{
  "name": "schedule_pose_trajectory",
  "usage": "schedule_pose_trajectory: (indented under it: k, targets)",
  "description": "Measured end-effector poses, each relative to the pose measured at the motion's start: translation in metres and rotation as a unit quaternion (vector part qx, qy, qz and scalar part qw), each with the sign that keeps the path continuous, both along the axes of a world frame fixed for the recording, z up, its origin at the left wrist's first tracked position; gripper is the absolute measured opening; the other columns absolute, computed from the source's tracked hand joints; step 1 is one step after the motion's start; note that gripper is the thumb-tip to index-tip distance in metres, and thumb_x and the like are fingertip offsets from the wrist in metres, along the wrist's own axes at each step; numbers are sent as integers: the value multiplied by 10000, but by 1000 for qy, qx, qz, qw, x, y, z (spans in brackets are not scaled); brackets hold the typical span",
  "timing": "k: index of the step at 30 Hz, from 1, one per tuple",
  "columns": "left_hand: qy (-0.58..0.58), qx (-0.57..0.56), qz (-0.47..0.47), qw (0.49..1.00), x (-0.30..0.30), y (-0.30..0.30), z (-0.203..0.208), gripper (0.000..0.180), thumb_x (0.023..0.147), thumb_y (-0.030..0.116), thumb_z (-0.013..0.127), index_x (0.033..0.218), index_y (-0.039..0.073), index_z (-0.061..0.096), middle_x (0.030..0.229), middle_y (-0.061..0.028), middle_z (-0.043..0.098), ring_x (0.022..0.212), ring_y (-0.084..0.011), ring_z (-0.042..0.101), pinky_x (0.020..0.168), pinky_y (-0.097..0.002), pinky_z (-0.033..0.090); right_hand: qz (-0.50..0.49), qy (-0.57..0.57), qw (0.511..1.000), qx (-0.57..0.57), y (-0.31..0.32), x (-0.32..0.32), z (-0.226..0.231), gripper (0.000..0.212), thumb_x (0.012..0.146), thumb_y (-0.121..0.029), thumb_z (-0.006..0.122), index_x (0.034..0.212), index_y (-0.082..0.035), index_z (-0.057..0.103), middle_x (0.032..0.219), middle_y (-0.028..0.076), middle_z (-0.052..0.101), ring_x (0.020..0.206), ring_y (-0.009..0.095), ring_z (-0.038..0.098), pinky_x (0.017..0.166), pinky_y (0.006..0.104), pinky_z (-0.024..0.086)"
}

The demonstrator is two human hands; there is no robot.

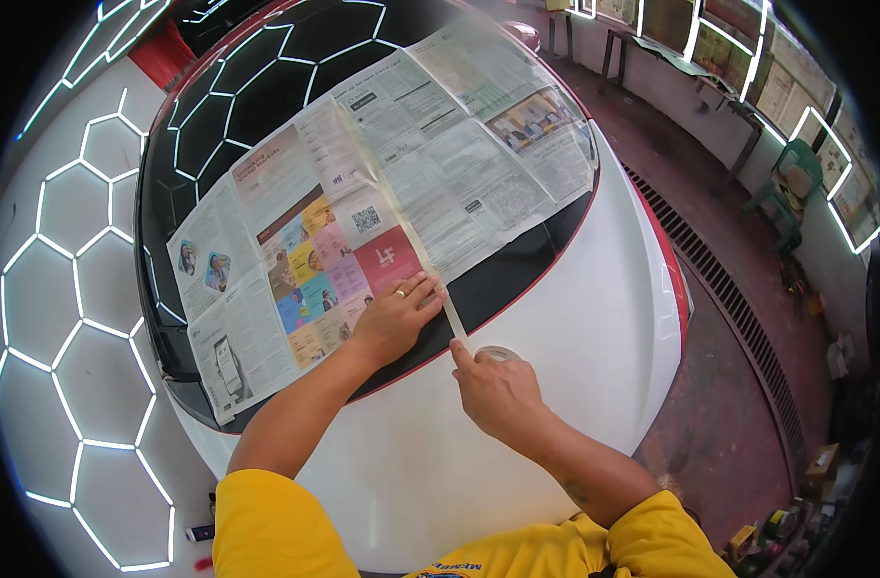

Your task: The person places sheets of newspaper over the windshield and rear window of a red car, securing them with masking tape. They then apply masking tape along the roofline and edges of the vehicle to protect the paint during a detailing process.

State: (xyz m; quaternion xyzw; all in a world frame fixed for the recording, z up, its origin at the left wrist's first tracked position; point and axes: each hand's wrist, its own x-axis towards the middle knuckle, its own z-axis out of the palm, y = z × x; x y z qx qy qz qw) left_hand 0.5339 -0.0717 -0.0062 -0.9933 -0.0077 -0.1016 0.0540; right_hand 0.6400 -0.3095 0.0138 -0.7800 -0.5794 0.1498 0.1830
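one pale strip of tape (pixel 453 313) stretches from the seam between sheets of newspaper (pixel 498 188) down over dark glass (pixel 493 275) to the roll (pixel 499 353) in my right hand (pixel 498 390), just past the paper's lower edge and over the white body panel (pixel 594 318) of a car. my right fingers are closed around the roll, its pale rim showing beyond my knuckles, with the index finger extended against the strip. my left hand (pixel 395 313) lies palm down, grasping nothing, its fingertips pressed at the tape where it leaves the paper; a ring (pixel 401 294) circles one finger. up and to the left of that hand, the newsprint carries a grid of bright colored panels (pixel 320 275). farther up, the glass past the sheets mirrors glowing hexagons. red trim (pixel 677 308) follows the car's right edge. yellow sleeves (pixel 276 525) cover my upper arms at the bottom of the view. to the left, hexagonal light tubes (pixel 108 445) glow against gray; to the right, a long drain grate (pixel 719 260) crosses the reddish floor (pixel 695 424), near a green chair (pixel 796 169) by the wall.
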Motion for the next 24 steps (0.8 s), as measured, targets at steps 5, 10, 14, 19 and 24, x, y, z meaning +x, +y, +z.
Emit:
schedule_pose_trajectory:
  k: [5,10,14,19,24]
  targets:
    - [70,42,-6,997,-4,0,4,527,1027,96,553,1543,185,606,1612,-197,539,1505,-377,506,1246,-474,406,-14,-29,998,62,-4,-1,-2,412,1079,-211,592,1458,-55,634,884,113,767,747,286,759,663,436,542]
    - [136,62,7,989,-5,-7,9,634,1045,126,559,1649,303,481,1703,-227,408,1574,-401,413,1307,-495,328,8,-58,989,134,-1,0,-8,432,978,-145,664,1406,-91,685,823,75,750,731,256,756,657,406,517]
    - [158,79,15,984,-1,-8,9,691,1019,95,573,1660,329,462,1715,-220,390,1582,-401,402,1319,-505,303,230,-119,934,245,-7,-64,-5,439,979,-166,634,1415,-144,682,833,37,726,686,216,714,676,392,536]
    - [177,49,41,982,-4,-14,25,725,967,21,545,1629,314,512,1729,-224,363,1583,-407,397,1328,-520,283,275,-55,922,268,-41,-104,27,470,992,-141,616,1459,-107,650,838,26,706,733,216,716,729,413,540]
    - [67,-55,125,988,19,-21,-3,584,967,70,539,1532,201,599,1701,-227,419,1594,-389,381,1327,-530,276,160,-24,979,127,-118,-51,-20,474,957,-129,652,1430,-158,680,768,-7,698,649,224,682,685,411,504]
